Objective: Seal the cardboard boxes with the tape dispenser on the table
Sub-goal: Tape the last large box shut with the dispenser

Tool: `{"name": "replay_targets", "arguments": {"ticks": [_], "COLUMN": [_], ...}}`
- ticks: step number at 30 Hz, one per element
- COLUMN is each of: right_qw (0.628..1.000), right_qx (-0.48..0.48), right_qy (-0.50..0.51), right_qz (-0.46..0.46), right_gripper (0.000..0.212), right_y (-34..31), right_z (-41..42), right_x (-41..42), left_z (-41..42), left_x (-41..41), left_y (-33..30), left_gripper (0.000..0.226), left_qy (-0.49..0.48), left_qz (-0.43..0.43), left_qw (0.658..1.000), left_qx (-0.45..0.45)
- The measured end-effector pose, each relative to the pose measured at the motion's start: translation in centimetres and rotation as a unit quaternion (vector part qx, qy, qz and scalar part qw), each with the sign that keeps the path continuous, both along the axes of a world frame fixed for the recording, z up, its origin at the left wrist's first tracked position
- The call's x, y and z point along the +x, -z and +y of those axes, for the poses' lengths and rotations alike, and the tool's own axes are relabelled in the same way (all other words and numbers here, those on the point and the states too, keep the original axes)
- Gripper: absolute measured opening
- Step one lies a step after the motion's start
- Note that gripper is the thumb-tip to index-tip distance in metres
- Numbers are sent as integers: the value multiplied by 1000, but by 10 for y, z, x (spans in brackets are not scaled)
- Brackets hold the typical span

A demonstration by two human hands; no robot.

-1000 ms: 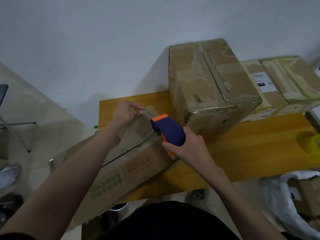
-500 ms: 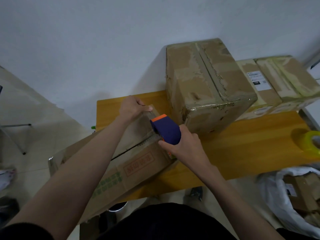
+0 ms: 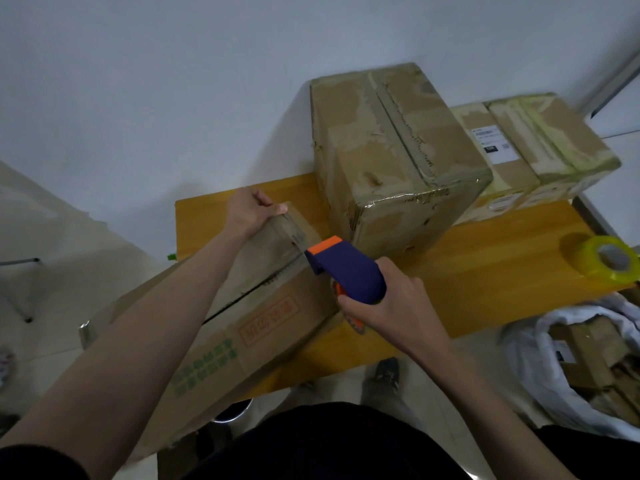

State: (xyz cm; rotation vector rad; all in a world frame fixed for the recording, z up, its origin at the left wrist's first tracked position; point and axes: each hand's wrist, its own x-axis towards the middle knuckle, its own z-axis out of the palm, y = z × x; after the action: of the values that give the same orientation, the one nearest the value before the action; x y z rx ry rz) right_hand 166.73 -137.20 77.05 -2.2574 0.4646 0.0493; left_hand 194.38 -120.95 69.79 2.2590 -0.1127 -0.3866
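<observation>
A person's right hand (image 3: 391, 306) grips the tape dispenser (image 3: 346, 271) at centre frame, its orange nose at the far end of the long box's (image 3: 249, 327) open seam, while the left hand (image 3: 251, 211) clamps that box's far corner. Next, likely, a steady pull along the seam. Lower right, a white bag (image 3: 526, 368) holds cardboard scraps; 3 closed boxes stand behind.
</observation>
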Motion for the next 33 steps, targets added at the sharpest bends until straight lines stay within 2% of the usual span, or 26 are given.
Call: {"name": "replay_targets", "arguments": {"ticks": [3, 6, 8, 9, 13, 17, 19, 24, 28, 33], "right_qw": [1000, 999, 999, 999, 998, 998, 998, 997, 995, 998], "right_qx": [-21, -35, -44, -48, -59, -64, -65, -70, -82, -46], "right_qy": [-6, 2, 5, 5, -8, -13, -15, -25, -49, -33], "right_qz": [3, 8, 6, 6, 9, 16, 17, -5, 19, 14], "right_gripper": [45, 46, 48, 50, 53, 50, 51, 50, 48, 52], "right_y": [2, 4, 6, 6, 8, 8, 7, -1, -5, 5], "right_z": [2, -2, -3, -3, -2, -2, -1, 1, -2, -8], "right_x": [5, 6, 7, 7, 9, 10, 13, 42, 55, 43], "left_z": [5, 10, 15, 19, 32, 40, 43, 45, 46, 45], "left_x": [-7, -24, -39, -46, -59, -60, -58, -35, -34, -35], "left_y": [4, 7, 7, 8, 11, 11, 11, 5, 8, 7], "left_gripper": [46, 23, 10, 13, 36, 59, 66, 68, 64, 66], "left_qy": [37, 131, 203, 231, 304, 359, 360, 344, 384, 374], "left_qz": [-105, -249, -300, -312, -302, -302, -295, -274, -280, -250], "left_qw": [994, 957, 927, 917, 895, 853, 845, 851, 834, 844], "left_qx": [19, 75, 96, 96, 121, 228, 262, 286, 280, 290]}}
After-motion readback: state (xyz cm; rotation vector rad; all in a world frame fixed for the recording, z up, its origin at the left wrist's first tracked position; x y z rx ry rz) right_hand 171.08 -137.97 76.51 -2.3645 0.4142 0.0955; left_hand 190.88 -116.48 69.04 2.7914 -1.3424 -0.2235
